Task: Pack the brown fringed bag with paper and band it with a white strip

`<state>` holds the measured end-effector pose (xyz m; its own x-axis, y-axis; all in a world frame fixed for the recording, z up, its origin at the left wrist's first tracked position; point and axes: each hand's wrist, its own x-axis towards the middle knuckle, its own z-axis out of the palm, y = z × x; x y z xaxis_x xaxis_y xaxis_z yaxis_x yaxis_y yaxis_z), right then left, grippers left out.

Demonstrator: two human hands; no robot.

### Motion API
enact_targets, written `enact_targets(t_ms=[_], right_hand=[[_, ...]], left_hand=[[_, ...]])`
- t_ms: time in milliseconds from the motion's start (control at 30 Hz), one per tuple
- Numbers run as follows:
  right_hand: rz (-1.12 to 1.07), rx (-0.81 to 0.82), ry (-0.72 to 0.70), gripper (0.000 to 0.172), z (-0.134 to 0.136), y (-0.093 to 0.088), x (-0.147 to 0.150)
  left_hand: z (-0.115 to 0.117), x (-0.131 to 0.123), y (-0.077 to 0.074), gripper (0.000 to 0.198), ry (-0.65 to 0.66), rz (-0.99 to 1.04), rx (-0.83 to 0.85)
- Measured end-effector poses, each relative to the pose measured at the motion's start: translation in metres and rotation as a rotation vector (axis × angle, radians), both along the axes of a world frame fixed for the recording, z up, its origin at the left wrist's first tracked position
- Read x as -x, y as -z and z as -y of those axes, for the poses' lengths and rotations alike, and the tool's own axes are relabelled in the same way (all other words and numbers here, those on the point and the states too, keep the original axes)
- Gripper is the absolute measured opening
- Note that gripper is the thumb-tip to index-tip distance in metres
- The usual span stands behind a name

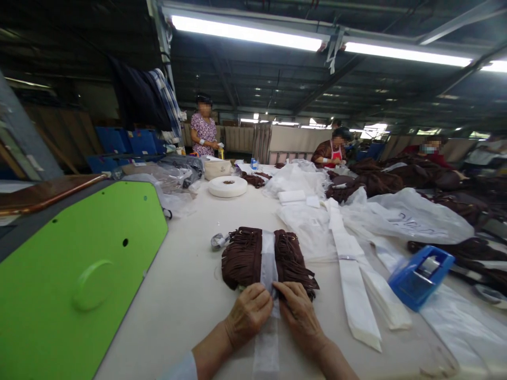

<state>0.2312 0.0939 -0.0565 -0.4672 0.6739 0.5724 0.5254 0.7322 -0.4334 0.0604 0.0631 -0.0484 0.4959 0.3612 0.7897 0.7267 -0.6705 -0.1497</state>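
Note:
A dark brown fringed piece (241,258), perhaps a small bag, lies on the table in front of me, with cords and metal eyelets near its top. Down its middle runs a whitish translucent strip (266,343) that continues toward me over the table edge side. My left hand (249,312) is closed, its fingertips pinching the strip at the lower edge of the brown piece. Right beside it, my right hand (300,315) has bent fingers gripping the strip's other side, partly over the fringe. The fingertips hide the exact spot they hold.
A blue tape dispenser (420,277) and stacked white strips (354,285) lie to the right. Clear plastic bags (407,214) and brown goods are heaped behind. A green panel (91,274) stands at left. A white roll (227,187) lies farther back. Several people work beyond.

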Motion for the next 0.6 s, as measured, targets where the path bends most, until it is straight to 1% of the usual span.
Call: enact_targets(t_ms=[100,167,267,333,400,467,500,600], right_hand=[[-0.013,0.074,-0.03,0.046,-0.001,-0.004,-0.001],[0.017,0.084,-0.01,0.039,0.001,-0.007,0.0],[0.071,0.02,0.096,0.024,0.005,-0.005,0.007],[0.09,-0.041,0.148,0.022,0.002,-0.001,0.011],[0.111,-0.094,0.16,0.02,-0.002,0.003,0.012],[0.128,-0.131,0.158,0.02,-0.004,0.005,0.011],[0.13,-0.143,0.156,0.02,-0.003,0.005,0.011],[0.104,-0.178,0.133,0.023,-0.002,0.006,0.009]], left_hand=[[0.0,-0.001,0.001,0.017,0.007,-0.02,-0.008],[0.001,-0.002,0.002,0.022,0.009,-0.01,-0.023],[0.001,-0.002,0.008,0.031,0.006,0.015,-0.089],[-0.003,-0.001,0.014,0.034,0.015,0.032,-0.136],[-0.007,0.0,0.02,0.034,0.034,0.064,-0.153],[-0.008,-0.001,0.021,0.034,0.045,0.066,-0.123],[-0.006,-0.001,0.02,0.033,0.048,0.05,-0.089],[0.004,0.003,0.007,0.024,0.077,-0.051,0.114]])
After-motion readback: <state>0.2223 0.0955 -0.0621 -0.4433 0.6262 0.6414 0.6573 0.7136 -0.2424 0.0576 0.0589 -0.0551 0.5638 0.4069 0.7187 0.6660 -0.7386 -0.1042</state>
